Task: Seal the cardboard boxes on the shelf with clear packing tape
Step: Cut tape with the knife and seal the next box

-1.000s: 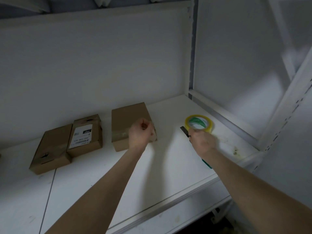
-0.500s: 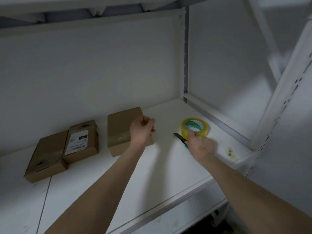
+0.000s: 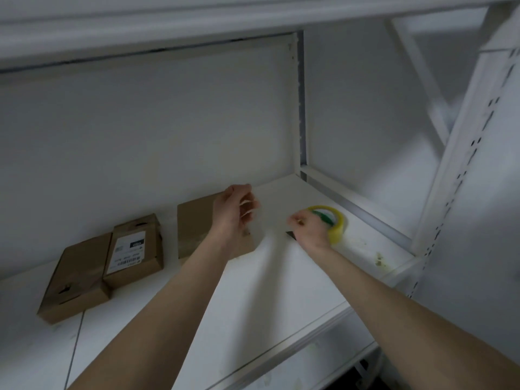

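Head cam: the tape roll (image 3: 339, 228) sits toward the right end of the white shelf (image 3: 253, 291). It's yellowish clear film with green print inside the ring. The right hand (image 3: 311, 230) is pressed up against its near-left side and covers part of it. Its fingers are curled in tight, and the thumb and forefinger look pinched together. It's blurry though, so there's no telling whether they've got the tape end or nothing at all. A dark tool tip (image 3: 291, 235) pokes out under that hand, probably a cutter, but it could be held or just lying there.

Handling guess: the roll is light and rigid, easiest to grab through the core or around the rim. The film is thin, floppy and sticky, so the free end wants pinching at its edge and keeping taut.

The left hand (image 3: 235, 213) hovers above the right-hand box (image 3: 194, 226) with its fingers curled and pale glossy streaks across them. That might be a tape strip, can't say. This box seems to have a shiny band across its near end.

The labelled box (image 3: 135, 246) touches the leftmost box (image 3: 76, 277) and maybe overlaps it. All three are closed, so the contents are hidden. They look light and stiff and would likely slide on that smooth shelf, so pinning one down while taping seems wise.

There are yellowish stains (image 3: 378, 261) near the shelf's right front corner.
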{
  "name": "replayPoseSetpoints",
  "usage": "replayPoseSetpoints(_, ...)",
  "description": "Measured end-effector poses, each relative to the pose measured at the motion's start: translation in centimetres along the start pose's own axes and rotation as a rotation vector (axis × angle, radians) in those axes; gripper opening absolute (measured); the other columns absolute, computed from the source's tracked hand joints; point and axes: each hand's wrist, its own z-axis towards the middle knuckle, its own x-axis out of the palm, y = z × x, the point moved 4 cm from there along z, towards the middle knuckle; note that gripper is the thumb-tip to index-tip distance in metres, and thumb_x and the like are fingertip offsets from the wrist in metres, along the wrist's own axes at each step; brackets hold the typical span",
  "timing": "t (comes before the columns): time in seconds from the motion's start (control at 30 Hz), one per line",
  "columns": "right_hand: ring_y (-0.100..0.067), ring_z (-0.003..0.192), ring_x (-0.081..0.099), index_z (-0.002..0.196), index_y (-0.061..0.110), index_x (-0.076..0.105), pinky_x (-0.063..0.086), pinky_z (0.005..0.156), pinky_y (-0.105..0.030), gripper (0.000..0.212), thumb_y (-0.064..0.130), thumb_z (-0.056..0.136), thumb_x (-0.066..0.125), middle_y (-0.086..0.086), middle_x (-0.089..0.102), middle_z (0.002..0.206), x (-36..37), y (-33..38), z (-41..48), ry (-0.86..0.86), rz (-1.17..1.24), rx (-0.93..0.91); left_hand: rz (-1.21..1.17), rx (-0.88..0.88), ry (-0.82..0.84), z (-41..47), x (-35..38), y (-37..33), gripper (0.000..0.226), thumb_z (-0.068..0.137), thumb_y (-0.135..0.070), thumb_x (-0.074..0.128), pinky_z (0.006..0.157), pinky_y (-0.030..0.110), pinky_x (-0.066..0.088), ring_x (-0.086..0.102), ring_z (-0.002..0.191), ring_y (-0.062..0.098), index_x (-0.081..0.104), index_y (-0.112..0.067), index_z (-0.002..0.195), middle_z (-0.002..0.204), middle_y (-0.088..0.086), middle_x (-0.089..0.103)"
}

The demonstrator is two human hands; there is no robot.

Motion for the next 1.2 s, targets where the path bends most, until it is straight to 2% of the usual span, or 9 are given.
replayPoseSetpoints(0.1,-0.014,0.058,0.053,0.085,0.015,0.06,0.037,0.05,-0.02,0.021,0.034,0.093,0.062,-0.005,0.063,0.075,2.4,1.2,-1.5,0.303,0.473,0.296,-0.409,-0.186,0.068,-0.1,0.2,-0.3,0.022,0.092,-0.016,0.055,0.037,0.015,0.038,0.053,0.045,0.005,0.053,-0.019,0.07,0.055,-0.007,0.055)
replayPoseSetpoints(0.2,-0.018,0.074,0.063,0.103,0.01,0.061,0.052,0.062,-0.024,0.046,0.054,0.088,0.06,-0.008,0.069,0.091,4.4,2.4,-3.1,0.582,0.719,0.492,-0.64,-0.24,0.095,-0.4,0.0,-0.9,0.028,0.092,-0.016,0.052,0.039,0.012,0.036,0.054,0.044,0.002,0.054,-0.017,0.063,0.052,-0.008,0.055)
replayPoseSetpoints(0.3,-0.021,0.091,0.065,0.104,0.009,0.065,0.05,0.081,-0.03,0.069,0.072,0.087,0.043,-0.005,0.072,0.093,5.7,4.0,-3.9,0.745,0.802,0.51,-0.717,-0.246,0.11,-0.5,-0.7,-1.3,0.034,0.09,-0.017,0.05,0.039,0.013,0.037,0.05,0.043,0.004,0.055,-0.016,0.056,0.051,-0.008,0.053)
replayPoseSetpoints(0.4,-0.02,0.086,0.065,0.104,0.01,0.064,0.049,0.076,-0.029,0.072,0.075,0.085,0.039,-0.005,0.071,0.089,6.4,5.4,-4.6,0.852,0.88,0.514,-0.785,-0.234,0.121,-0.5,-1.7,-1.6,0.027,0.083,-0.014,0.049,0.039,0.015,0.038,0.048,0.044,0.005,0.053,-0.016,0.056,0.053,-0.008,0.051)
replayPoseSetpoints(0.53,-0.012,0.064,0.065,0.095,0.011,0.064,0.049,0.059,-0.021,0.038,0.048,0.091,0.057,-0.002,0.069,0.075,6.9,6.4,-5.0,0.794,0.938,0.57,-0.817,-0.199,0.133,-0.6,-2.9,-2.0,0.008,0.07,-0.013,0.052,0.039,0.014,0.038,0.046,0.044,0.007,0.048,-0.016,0.063,0.054,-0.006,0.046)
replayPoseSetpoints(0.67,-0.008,0.056,0.061,0.089,0.011,0.064,0.048,0.056,-0.018,0.009,0.021,0.088,0.065,0.002,0.068,0.068,7.7,6.0,-4.9,0.741,0.986,0.605,-0.801,-0.205,0.132,-0.7,-3.6,-1.9,0.008,0.069,-0.014,0.052,0.038,0.014,0.038,0.045,0.043,0.007,0.047,-0.017,0.062,0.052,-0.006,0.045)
replayPoseSetpoints(0.8,-0.006,0.059,0.057,0.091,0.013,0.066,0.045,0.052,-0.016,0.023,0.035,0.088,0.066,0.003,0.066,0.069,8.1,5.7,-5.0,0.747,0.901,0.587,-0.791,-0.199,0.14,-0.6,-4.0,-2.0,0.012,0.069,-0.013,0.051,0.039,0.014,0.038,0.045,0.044,0.007,0.05,-0.015,0.057,0.052,-0.006,0.045)
replayPoseSetpoints(0.93,-0.015,0.079,0.065,0.088,0.013,0.067,0.047,0.07,-0.025,0.062,0.071,0.085,0.046,-0.002,0.069,0.084,8.6,6.4,-5.6,0.906,0.827,0.521,-0.82,-0.208,0.156,-0.6,-4.3,-1.6,0.01,0.071,-0.014,0.051,0.04,0.015,0.038,0.045,0.044,0.008,0.046,-0.017,0.062,0.054,-0.006,0.044)
replayPoseSetpoints(1.2,-0.013,0.077,0.066,0.093,0.009,0.065,0.05,0.062,-0.021,0.012,0.019,0.094,0.059,-0.002,0.073,0.079,7.8,6.6,-5.1,0.712,0.937,0.58,-0.738,-0.2,0.13,0.1,-5.3,-1.1,0.01,0.073,-0.016,0.053,0.041,0.014,0.039,0.047,0.047,0.006,0.048,-0.018,0.065,0.055,-0.007,0.049)
